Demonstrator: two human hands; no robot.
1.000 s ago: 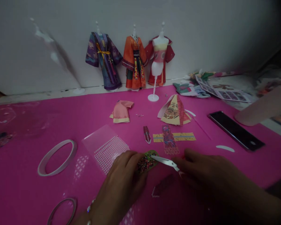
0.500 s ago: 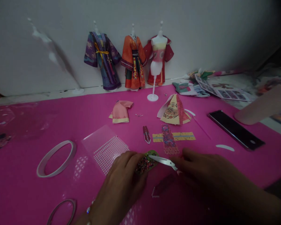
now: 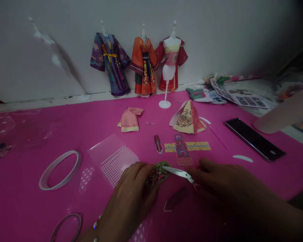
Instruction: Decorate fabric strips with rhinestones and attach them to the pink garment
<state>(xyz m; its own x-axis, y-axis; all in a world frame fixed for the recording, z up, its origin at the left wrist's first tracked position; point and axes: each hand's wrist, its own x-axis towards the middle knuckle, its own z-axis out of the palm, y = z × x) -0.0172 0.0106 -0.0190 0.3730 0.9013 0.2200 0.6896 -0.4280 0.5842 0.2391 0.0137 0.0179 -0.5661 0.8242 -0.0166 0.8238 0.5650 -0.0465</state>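
Note:
My left hand (image 3: pixel 135 195) is closed around a small green-edged piece (image 3: pixel 158 175) covered in dark and reddish specks; its exact kind I cannot make out. In my right hand (image 3: pixel 214 181) is a pair of scissors (image 3: pixel 178 172), its silvery blades lying over the upper edge of that piece. The blades look closed together, and the handles are mostly hidden by my fingers. Below the scissors lies a dark strip (image 3: pixel 176 197) with a beaded pointed end. A sheet of white stick-on beads (image 3: pixel 120 161) lies beside my left hand.
A dark red pointed strip (image 3: pixel 158 144), crossed patterned strips (image 3: pixel 183 151), a pink doll top (image 3: pixel 130 119) and a doll skirt (image 3: pixel 188 119) lie beyond my hands. Tape rings (image 3: pixel 77 164) are at left, a phone (image 3: pixel 254 139) at right. Dressed doll stands (image 3: pixel 144 67) line the wall.
The scissors and my right hand have shifted very slightly to the right. My left hand keeps its hold on the speckled piece, almost unmoved.

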